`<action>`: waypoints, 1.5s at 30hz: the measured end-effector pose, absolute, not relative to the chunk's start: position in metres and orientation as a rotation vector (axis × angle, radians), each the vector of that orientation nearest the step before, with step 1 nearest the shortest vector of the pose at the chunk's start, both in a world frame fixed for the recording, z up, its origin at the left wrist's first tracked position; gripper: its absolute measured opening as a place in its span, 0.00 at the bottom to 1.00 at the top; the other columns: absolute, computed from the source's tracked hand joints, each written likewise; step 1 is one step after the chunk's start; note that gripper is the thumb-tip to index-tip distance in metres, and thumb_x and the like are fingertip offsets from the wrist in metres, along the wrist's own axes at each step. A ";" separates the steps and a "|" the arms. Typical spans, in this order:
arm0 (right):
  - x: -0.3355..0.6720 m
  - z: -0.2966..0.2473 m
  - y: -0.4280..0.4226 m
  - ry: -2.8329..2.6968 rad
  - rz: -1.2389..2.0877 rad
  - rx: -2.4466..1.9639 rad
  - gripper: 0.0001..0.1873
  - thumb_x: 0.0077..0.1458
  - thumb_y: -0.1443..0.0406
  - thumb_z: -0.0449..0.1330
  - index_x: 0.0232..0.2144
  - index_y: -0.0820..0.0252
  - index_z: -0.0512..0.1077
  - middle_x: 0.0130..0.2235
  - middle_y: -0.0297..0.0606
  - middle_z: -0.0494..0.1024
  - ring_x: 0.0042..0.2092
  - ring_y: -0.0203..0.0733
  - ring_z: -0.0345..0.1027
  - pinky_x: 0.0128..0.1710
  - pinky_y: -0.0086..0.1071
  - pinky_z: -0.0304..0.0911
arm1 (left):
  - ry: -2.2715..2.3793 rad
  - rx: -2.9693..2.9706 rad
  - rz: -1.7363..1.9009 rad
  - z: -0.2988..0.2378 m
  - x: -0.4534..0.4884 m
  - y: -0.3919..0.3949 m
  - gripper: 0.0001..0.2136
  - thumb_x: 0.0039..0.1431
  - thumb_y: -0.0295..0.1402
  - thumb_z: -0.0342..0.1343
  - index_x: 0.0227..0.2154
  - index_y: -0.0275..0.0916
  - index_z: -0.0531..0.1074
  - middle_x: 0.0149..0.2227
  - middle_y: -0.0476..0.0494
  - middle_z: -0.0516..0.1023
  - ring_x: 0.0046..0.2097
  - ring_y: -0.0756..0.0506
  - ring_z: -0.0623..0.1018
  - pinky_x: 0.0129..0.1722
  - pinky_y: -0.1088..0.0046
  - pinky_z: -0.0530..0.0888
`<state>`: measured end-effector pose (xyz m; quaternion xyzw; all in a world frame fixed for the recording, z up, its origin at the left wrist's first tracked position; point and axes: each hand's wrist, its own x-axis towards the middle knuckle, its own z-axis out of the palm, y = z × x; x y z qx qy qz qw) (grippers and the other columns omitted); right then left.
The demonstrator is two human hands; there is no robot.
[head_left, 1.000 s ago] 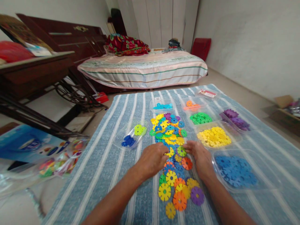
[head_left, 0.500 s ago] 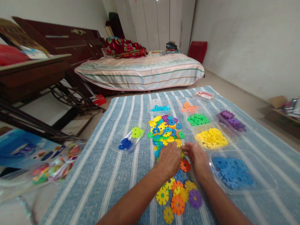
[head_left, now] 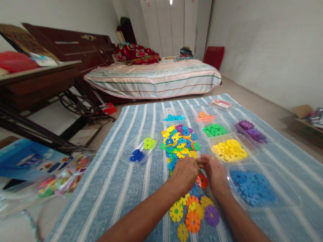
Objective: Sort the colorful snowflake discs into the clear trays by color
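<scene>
Both hands meet at the middle of a long pile of flower-shaped interlocking plastic discs (head_left: 179,144) in mixed colours. My left hand (head_left: 186,172) is closed, its curled fingers over the discs and its fingertips hidden. Close beside it, my right hand (head_left: 214,173) has its fingers bent together, tips nearly touching the left ones. A bit of green shows between the fingertips; whether it is held I cannot tell. Just below them lies an orange-red disc (head_left: 202,180). Nearer me are a larger orange disc (head_left: 193,222), a purple disc (head_left: 212,215) and several yellow ones.
Clear tubs on the striped cloth (head_left: 101,201) hold sorted discs: blue (head_left: 252,186), yellow (head_left: 229,150), green (head_left: 214,130), purple (head_left: 252,131), orange (head_left: 205,117) and light blue (head_left: 174,117). Left of the pile, another tub has dark blue (head_left: 137,155) and lime discs (head_left: 149,143).
The whole view has shifted slightly, with everything a little lower and to the right. Both hands keep the same pose over the pile, and no disc has visibly moved.
</scene>
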<state>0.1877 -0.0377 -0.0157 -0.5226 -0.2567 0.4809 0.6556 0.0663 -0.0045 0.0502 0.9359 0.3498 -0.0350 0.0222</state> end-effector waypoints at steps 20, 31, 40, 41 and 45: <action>0.188 -0.017 -0.038 -0.598 1.061 -1.193 0.26 0.50 0.45 0.54 0.36 0.60 0.73 0.35 0.41 0.79 0.39 0.44 0.72 0.41 0.39 0.64 | 1.231 2.748 -0.003 0.060 0.060 -0.009 0.10 0.58 0.29 0.43 0.32 0.36 0.70 0.34 0.41 0.75 0.40 0.42 0.74 0.40 0.65 0.71; 0.187 -0.015 -0.037 -0.578 1.058 -1.184 0.26 0.49 0.45 0.55 0.35 0.59 0.74 0.34 0.40 0.79 0.39 0.45 0.72 0.39 0.38 0.65 | 1.376 2.599 0.212 0.050 0.057 -0.011 0.08 0.58 0.27 0.43 0.32 0.38 0.68 0.35 0.43 0.75 0.39 0.45 0.74 0.39 0.70 0.69; 0.187 -0.015 -0.038 -0.571 1.069 -1.199 0.26 0.49 0.44 0.55 0.35 0.59 0.74 0.34 0.40 0.79 0.39 0.45 0.72 0.39 0.38 0.65 | 1.306 2.542 0.330 0.045 0.057 -0.015 0.07 0.58 0.29 0.46 0.29 0.39 0.68 0.32 0.46 0.75 0.36 0.47 0.74 0.34 0.74 0.68; 0.187 -0.014 -0.038 -0.572 1.068 -1.200 0.26 0.48 0.44 0.55 0.35 0.59 0.74 0.34 0.40 0.79 0.39 0.45 0.72 0.39 0.38 0.65 | 1.295 2.525 0.356 0.045 0.057 -0.016 0.07 0.59 0.29 0.45 0.29 0.39 0.68 0.32 0.46 0.75 0.35 0.48 0.74 0.34 0.74 0.68; 0.188 -0.013 -0.038 -0.599 1.067 -1.209 0.27 0.49 0.44 0.54 0.36 0.60 0.74 0.34 0.42 0.79 0.39 0.45 0.72 0.40 0.39 0.65 | 1.309 2.439 0.507 0.059 0.048 -0.009 0.11 0.60 0.31 0.43 0.30 0.39 0.70 0.31 0.46 0.76 0.35 0.49 0.74 0.36 0.75 0.68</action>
